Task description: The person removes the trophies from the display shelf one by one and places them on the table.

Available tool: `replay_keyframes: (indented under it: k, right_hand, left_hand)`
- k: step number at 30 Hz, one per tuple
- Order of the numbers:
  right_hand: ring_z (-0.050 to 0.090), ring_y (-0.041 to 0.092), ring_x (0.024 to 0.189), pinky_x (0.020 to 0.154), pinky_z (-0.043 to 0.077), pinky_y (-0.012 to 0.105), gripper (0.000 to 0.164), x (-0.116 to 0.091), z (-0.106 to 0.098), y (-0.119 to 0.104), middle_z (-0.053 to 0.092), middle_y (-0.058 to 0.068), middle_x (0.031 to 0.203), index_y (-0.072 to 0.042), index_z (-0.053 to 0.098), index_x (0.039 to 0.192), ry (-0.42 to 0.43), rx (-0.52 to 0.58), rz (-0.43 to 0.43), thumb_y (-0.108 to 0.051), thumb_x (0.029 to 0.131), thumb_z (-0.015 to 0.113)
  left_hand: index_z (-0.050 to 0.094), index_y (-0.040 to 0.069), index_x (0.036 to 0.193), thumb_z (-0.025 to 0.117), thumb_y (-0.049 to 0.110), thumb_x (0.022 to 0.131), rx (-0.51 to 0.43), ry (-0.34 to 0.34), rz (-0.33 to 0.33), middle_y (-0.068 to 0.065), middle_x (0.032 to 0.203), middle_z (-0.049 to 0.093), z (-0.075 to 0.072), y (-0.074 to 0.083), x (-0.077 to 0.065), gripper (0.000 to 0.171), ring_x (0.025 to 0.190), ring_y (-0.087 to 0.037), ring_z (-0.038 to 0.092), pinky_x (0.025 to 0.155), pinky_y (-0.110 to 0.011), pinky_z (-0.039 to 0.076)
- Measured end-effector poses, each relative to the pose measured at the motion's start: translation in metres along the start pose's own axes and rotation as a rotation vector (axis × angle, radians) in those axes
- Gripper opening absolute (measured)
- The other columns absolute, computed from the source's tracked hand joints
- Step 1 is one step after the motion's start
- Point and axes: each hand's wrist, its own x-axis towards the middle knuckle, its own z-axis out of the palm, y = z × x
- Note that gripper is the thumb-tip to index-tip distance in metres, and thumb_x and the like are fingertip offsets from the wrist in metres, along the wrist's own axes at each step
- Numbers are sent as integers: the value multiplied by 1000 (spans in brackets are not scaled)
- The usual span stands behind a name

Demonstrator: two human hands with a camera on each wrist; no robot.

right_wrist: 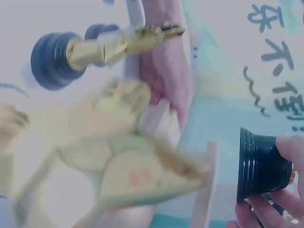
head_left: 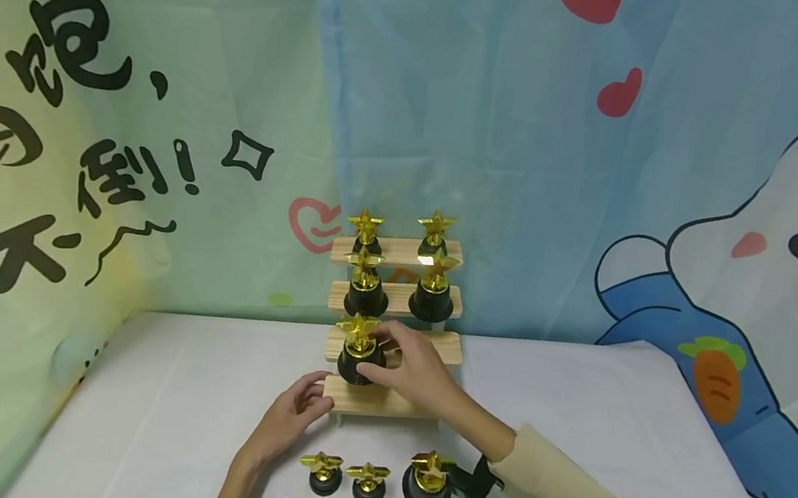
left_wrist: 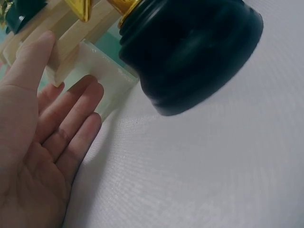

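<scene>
In the head view, the right grip point(head_left: 418, 361) pinches a trophy with a round black base and a shiny gold star point(head_left: 359, 361). The trophy is at the left end of the third step down on a pale wooden stand with four steps point(head_left: 379, 402). Its base seems to hang past that step's front edge. If the fingers let go too soon, it could tip forward and drop to the white cloth-covered counter point(head_left: 157, 419). Four more black-and-gold trophies point(head_left: 431, 302) stand on the two upper steps, so a quick lift could bump one. Nearer the counter's front edge are three loose black-and-gold trophies point(head_left: 367, 493). The biggest looks close to the black wrist camera point(head_left: 474, 484), so a low right arm could knock it over.

In the left wrist view, the left grip point(left_wrist: 38, 152) is loose, with its thumb at the end of the bottom step and its fingers near a cloudy, pale leg point(left_wrist: 110, 71). A hard push there could slide the stand and shake everything on it.

In the right wrist view, thumb and fingers hold the black base from two sides. A gap shows between its foot and a pale plank point(right_wrist: 209, 183). The base looks smooth, so a weak pinch could let it slip.
</scene>
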Motion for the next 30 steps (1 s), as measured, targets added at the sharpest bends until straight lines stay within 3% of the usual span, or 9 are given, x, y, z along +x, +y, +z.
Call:
replay_keyframes:
  k: [2,8,16,22,30]
  right_hand:
    - [63,24,108,94,52,42,45,-6,-3,-4,66,7,116,-8,59,119,-10,8,-15,-32,85,75]
    - [64,22,105,94,51,45,37,-33,-13,-17,65,4,112,-12,60,111,-24,48,-35,-33,84,75]
    - [62,20,105,93,51,42,31,-70,-25,-21,65,-2,108,-18,57,98,-42,39,4,-41,85,73]
    - [62,18,103,88,53,40,33,-93,-31,-21,62,-7,102,-22,56,99,-23,-8,32,-46,84,72]
    - [61,6,98,86,53,33,44,-115,-39,-25,62,-15,107,-24,58,119,21,-57,-18,-44,83,74]
  left_hand:
    - [50,14,137,67,26,92,-2,-8,2,-8,111,69,0,-8,4,50,97,-10,65,83,-18,51]
    - [50,15,138,67,31,91,-9,-30,10,-7,112,70,-1,-10,4,53,99,-10,66,85,-19,51]
    - [51,16,137,67,28,91,-2,-7,17,-5,111,70,-3,-8,7,50,100,-12,66,85,-19,51]
    - [50,17,137,67,36,91,10,-22,4,-5,111,70,-3,-9,7,53,100,-10,65,86,-20,51]
    - [49,17,138,66,41,90,22,-19,5,-5,111,70,-2,-12,6,57,100,-10,65,85,-19,51]
